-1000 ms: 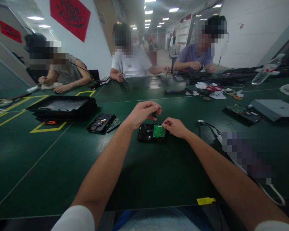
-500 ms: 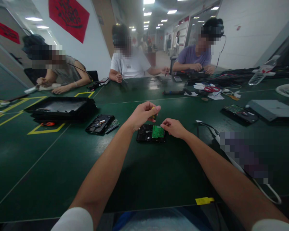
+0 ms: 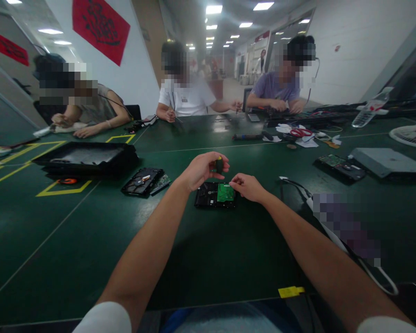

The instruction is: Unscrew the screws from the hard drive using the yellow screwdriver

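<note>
A black hard drive (image 3: 205,200) with a green circuit board (image 3: 225,193) lies flat on the table in front of me. Over its far edge, my left hand (image 3: 204,170) has its fingers around the dark, yellow-topped handle of a screwdriver (image 3: 219,164), which stands about upright. The lower end of that tool is too small to make out. My right hand (image 3: 247,187) is at the drive's right side, thumb and forefinger pinched together by the board's upper right corner. Whatever is between those fingertips is hidden.
To the left lie another opened drive (image 3: 143,181) and a black tray (image 3: 86,155). On the right are a drive (image 3: 339,167), a grey box (image 3: 390,159) and a white cable (image 3: 333,233). Red-handled scissors (image 3: 301,132) and a bottle (image 3: 371,108) lie farther back. Three people sit opposite.
The fingers of my left hand have turned and loosened about the screwdriver handle, so more of it shows. My right hand stays pinched at the board's corner. The view has shifted slightly.
</note>
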Motion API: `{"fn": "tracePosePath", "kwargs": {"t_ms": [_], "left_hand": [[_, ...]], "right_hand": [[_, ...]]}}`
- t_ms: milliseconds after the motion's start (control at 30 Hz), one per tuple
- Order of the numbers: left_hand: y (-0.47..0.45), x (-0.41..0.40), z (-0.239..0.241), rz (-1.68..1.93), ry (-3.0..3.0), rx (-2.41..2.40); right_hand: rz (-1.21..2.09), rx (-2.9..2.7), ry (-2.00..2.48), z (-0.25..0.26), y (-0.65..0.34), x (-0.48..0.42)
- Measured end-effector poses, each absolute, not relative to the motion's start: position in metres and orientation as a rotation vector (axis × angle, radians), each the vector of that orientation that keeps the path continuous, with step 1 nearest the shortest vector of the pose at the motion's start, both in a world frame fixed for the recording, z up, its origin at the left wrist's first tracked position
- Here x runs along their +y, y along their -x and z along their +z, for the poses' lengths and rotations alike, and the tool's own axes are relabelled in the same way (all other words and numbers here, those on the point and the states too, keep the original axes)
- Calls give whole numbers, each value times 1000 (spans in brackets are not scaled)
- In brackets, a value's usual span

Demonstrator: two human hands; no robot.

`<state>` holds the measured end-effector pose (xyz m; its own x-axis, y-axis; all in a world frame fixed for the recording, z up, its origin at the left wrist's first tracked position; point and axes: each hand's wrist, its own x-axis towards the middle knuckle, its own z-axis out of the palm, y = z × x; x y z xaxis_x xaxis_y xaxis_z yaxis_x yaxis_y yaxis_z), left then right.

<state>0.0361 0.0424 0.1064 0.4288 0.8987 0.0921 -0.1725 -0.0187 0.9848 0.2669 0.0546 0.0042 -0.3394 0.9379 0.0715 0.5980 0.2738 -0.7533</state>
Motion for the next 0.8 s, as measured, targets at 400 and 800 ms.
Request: {"fn": "tracePosePath", "kwargs": {"t_ms": [400, 800], "left_hand": [[-42, 37, 108, 1139, -1636, 1018], [-36, 40, 111, 1054, -1494, 800]], "right_hand": [[895, -2020, 1376, 1, -267, 58], [1039, -1983, 1449, 3, -267, 66]]}}
